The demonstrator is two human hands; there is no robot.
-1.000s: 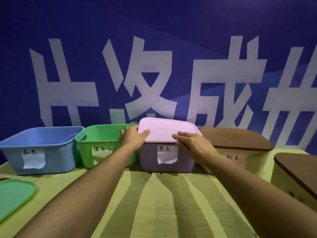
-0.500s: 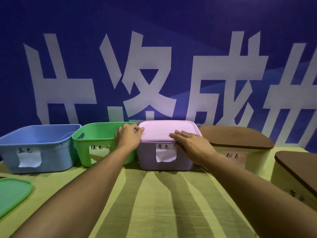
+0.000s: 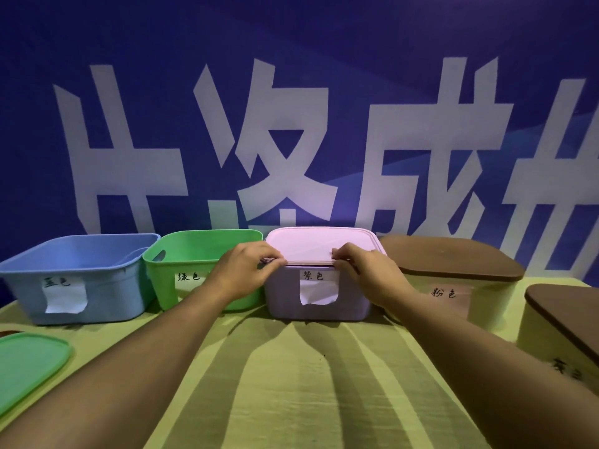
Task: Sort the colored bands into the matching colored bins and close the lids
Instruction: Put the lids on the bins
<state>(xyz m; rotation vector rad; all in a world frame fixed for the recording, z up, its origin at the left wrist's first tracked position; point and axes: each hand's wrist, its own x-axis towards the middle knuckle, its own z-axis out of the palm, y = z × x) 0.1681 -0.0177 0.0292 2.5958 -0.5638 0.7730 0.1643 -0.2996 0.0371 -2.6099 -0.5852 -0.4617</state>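
Observation:
A purple bin [image 3: 285, 299] stands in the middle of the row with its pink lid [image 3: 319, 243] lying flat on top. My left hand [image 3: 241, 273] grips the lid's front left edge with curled fingers. My right hand [image 3: 366, 270] pinches the front right edge the same way. To the left stand an uncovered green bin [image 3: 171, 267] and an uncovered blue bin [image 3: 97, 286]. A loose green lid [image 3: 29, 364] lies on the table at the near left. No bands are visible.
Two cream bins with brown lids sit to the right, one [image 3: 453, 257] beside the purple bin and one [image 3: 564, 315] at the right edge. All stand on a yellow-green tablecloth [image 3: 291, 384] before a blue banner wall [image 3: 291, 92].
The pink lid has dropped from tilted to flat on the purple bin. Both hands slid from the lid's top to its front edge, fingers now curled over it.

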